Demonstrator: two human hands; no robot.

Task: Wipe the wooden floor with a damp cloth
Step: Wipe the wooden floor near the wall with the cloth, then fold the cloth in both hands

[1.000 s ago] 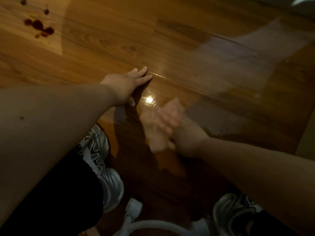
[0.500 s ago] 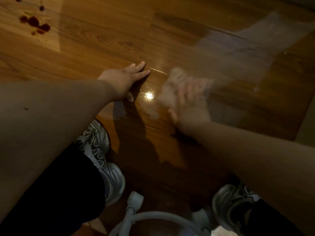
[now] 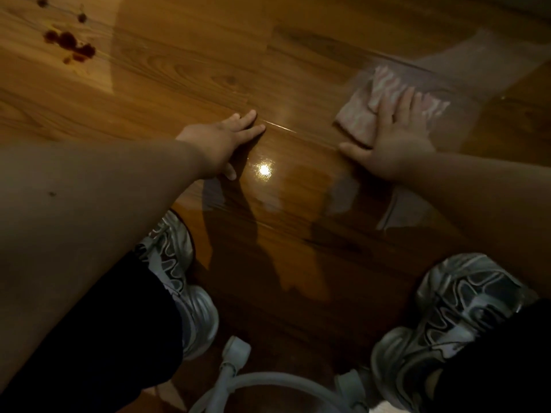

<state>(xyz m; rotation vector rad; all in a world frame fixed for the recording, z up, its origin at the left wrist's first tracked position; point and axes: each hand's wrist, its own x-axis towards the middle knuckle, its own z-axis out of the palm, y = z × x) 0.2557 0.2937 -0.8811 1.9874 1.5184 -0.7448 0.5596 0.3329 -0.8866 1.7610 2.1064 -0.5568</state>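
The wooden floor (image 3: 179, 84) is made of long, glossy planks in a warm orange-brown, with dark grain streaks, knots and thin seams between the boards. The right hand (image 3: 396, 144) lies palm down with its fingers straight and spread, pressing flat on the cloth (image 3: 356, 120). The cloth is a soft, folded rectangle, pale pink with whitish stripes. It sits under the fingers and front of the palm and sticks out past the fingertips and on the thumb side. Its far edge is blurred. The thumb reaches sideways and rests on bare wood just off the cloth's near corner.

Around and behind this hand the planks carry a greyish, filmy sheen in broad patches. The left hand (image 3: 222, 138) is also flat and relaxed, its fingers straight and together on the floor, holding nothing. It is well apart from the cloth, on the thumb side of the right hand. Between the 2 hands, closer to the left thumb, a small bright glare (image 3: 264, 169) shines off the gloss.

Far beyond the left hand, on its outer side, dark red blotches (image 3: 70, 46) spot the wood in an uneven cluster. Nearer the person than both hands are 2 silver-grey sneakers (image 3: 447, 317) with wavy moulded panels, black trouser legs (image 3: 104, 338), and a curved white tube (image 3: 268, 381).
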